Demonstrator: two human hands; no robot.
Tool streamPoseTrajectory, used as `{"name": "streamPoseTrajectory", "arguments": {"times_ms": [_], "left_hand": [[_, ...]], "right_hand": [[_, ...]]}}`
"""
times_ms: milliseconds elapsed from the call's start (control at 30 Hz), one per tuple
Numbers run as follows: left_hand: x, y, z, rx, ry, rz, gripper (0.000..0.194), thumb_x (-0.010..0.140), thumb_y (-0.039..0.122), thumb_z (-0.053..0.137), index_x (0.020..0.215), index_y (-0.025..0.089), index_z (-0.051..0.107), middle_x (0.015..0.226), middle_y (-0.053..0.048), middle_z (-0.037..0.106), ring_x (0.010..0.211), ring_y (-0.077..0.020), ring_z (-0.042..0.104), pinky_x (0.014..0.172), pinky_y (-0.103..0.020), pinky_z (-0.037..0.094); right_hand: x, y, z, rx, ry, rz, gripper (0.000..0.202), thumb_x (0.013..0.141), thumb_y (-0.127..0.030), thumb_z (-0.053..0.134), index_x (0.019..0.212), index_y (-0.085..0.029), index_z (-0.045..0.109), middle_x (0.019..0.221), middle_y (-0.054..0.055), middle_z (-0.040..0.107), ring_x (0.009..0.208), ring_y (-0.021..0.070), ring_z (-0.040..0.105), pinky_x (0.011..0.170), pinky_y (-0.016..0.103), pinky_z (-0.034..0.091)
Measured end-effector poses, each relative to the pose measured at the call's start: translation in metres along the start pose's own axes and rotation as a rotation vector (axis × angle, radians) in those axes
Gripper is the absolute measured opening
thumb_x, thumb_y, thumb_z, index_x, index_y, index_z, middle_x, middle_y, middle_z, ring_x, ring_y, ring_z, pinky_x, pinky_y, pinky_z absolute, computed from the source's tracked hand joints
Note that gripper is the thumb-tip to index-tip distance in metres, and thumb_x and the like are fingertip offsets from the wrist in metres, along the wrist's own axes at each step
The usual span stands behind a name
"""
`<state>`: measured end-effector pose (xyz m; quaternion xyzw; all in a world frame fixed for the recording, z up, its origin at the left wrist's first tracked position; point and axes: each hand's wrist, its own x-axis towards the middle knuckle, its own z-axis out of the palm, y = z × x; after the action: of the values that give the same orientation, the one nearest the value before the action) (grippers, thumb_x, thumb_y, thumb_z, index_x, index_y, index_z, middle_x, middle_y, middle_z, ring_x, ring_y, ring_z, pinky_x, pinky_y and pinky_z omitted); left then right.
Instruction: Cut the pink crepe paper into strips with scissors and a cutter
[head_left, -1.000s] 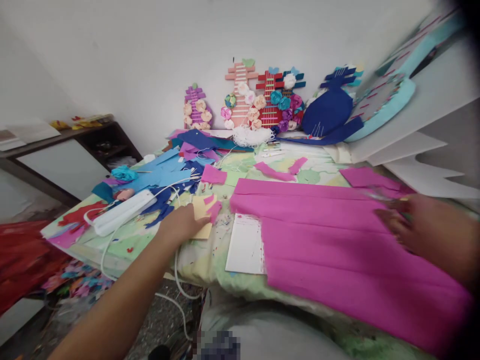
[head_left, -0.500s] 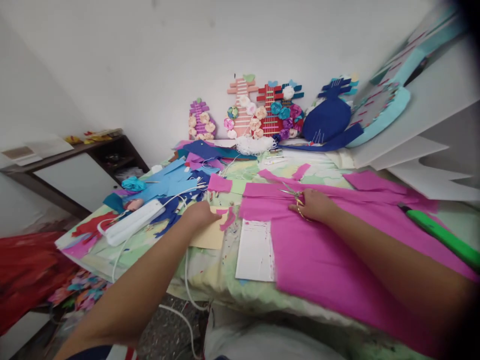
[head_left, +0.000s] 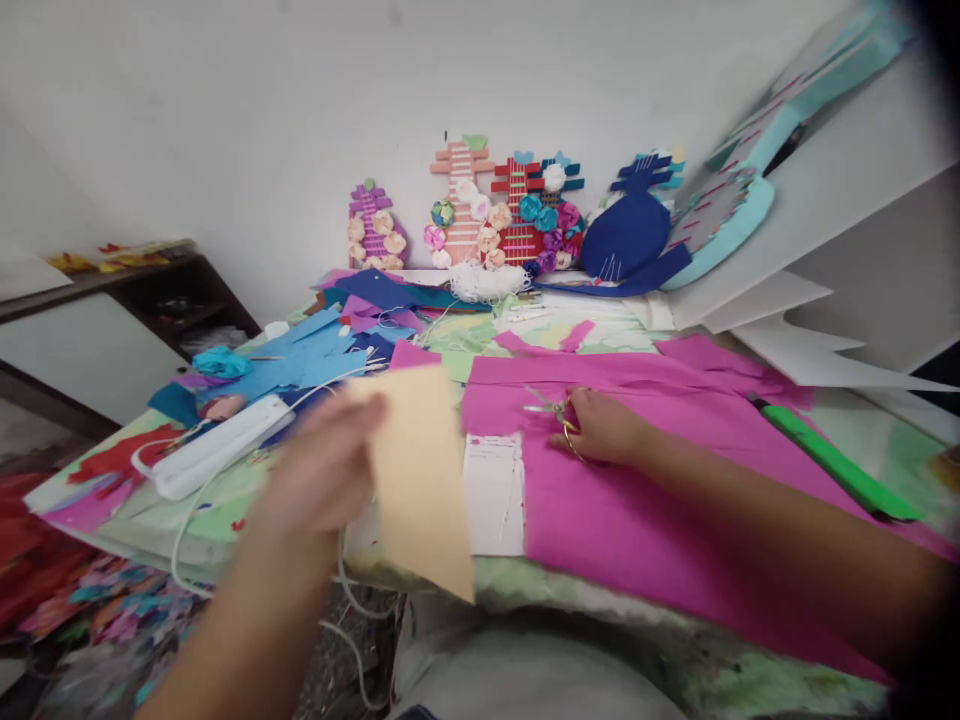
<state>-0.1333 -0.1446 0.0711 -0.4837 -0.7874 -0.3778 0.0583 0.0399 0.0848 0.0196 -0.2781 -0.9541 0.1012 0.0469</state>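
A pale yellow sheet of card [head_left: 420,470] is lifted above the table's front edge. My left hand [head_left: 322,460], smeared by motion, grips it along its left side. My right hand [head_left: 600,428] holds scissors [head_left: 556,408] with gold handles; their blades are parted and point left over the pink crepe paper [head_left: 637,510]. That large pink sheet spreads across the right of the table, with cut strips along its far edge. Beside its left edge lies a white board [head_left: 496,490] with scored lines, partly behind the card.
A white power strip [head_left: 221,450] with cables lies on the left among blue paper scraps [head_left: 300,350]. On the right rests a green utility knife [head_left: 832,460]. Flower-decorated instrument-shaped crafts [head_left: 465,210] and a navy one [head_left: 626,235] lean against the wall. White boards [head_left: 810,270] stand at right.
My left hand has raised the yellow card off the table; the small pink scraps are no longer seen on it. The scissors stay over the pink paper. The view has shifted slightly.
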Motion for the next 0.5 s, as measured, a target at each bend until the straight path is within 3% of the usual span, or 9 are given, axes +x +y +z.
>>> {"name": "streamPoseTrajectory", "arguments": {"times_ms": [100, 167, 267, 333, 400, 500], "left_hand": [[-0.009, 0.024, 0.055, -0.363, -0.254, -0.118, 0.028, 0.089, 0.027, 0.037, 0.084, 0.01, 0.059, 0.079, -0.007, 0.062, 0.07, -0.0164, 0.061, 0.065, -0.032, 0.049], [-0.006, 0.032, 0.079, -0.572, -0.356, -0.192, 0.029, 0.087, 0.025, 0.036, 0.08, 0.01, 0.06, 0.073, -0.009, 0.063, 0.066, -0.0184, 0.062, 0.064, -0.033, 0.05], [0.005, 0.039, 0.097, -0.796, -0.449, -0.304, 0.023, 0.082, 0.021, 0.037, 0.085, 0.009, 0.057, 0.072, -0.012, 0.064, 0.066, -0.0212, 0.063, 0.065, -0.037, 0.051], [0.011, 0.045, 0.105, -0.882, -0.479, -0.367, 0.021, 0.079, 0.018, 0.038, 0.088, 0.008, 0.054, 0.071, -0.012, 0.064, 0.066, -0.022, 0.063, 0.064, -0.038, 0.051], [0.011, 0.053, 0.113, -0.927, -0.481, -0.406, 0.024, 0.078, 0.018, 0.038, 0.094, 0.008, 0.052, 0.072, -0.012, 0.064, 0.066, -0.0217, 0.063, 0.064, -0.038, 0.051], [-0.001, 0.061, 0.121, -0.925, -0.412, -0.413, 0.03, 0.082, 0.025, 0.033, 0.104, 0.01, 0.048, 0.08, -0.011, 0.062, 0.07, -0.0203, 0.061, 0.066, -0.037, 0.05]], "right_hand": [[0.001, 0.006, -0.003, 0.061, 0.041, 0.035, 0.044, 0.065, -0.054, 0.054, 0.088, -0.017, 0.049, 0.087, 0.011, 0.057, 0.077, 0.0218, 0.055, 0.059, 0.028, 0.038], [-0.005, 0.013, -0.009, 0.2, 0.049, 0.139, 0.045, 0.067, -0.055, 0.051, 0.092, -0.017, 0.047, 0.078, 0.007, 0.058, 0.066, 0.0182, 0.055, 0.053, 0.026, 0.036], [-0.022, 0.019, -0.015, 0.516, 0.091, 0.315, 0.041, 0.068, -0.055, 0.05, 0.086, -0.017, 0.047, 0.069, 0.004, 0.057, 0.055, 0.0135, 0.052, 0.047, 0.024, 0.035], [-0.037, 0.014, -0.018, 0.781, 0.084, 0.302, 0.034, 0.068, -0.049, 0.054, 0.076, -0.017, 0.046, 0.071, 0.004, 0.057, 0.059, 0.0125, 0.053, 0.049, 0.023, 0.037], [-0.047, 0.005, -0.021, 1.01, -0.008, 0.258, 0.029, 0.067, -0.042, 0.058, 0.07, -0.017, 0.044, 0.064, 0.001, 0.055, 0.057, 0.0107, 0.051, 0.046, 0.021, 0.035], [-0.053, -0.008, -0.022, 1.122, -0.065, 0.306, 0.027, 0.062, -0.032, 0.063, 0.068, -0.019, 0.04, 0.051, -0.005, 0.045, 0.044, 0.0073, 0.041, 0.036, 0.019, 0.025]]}}
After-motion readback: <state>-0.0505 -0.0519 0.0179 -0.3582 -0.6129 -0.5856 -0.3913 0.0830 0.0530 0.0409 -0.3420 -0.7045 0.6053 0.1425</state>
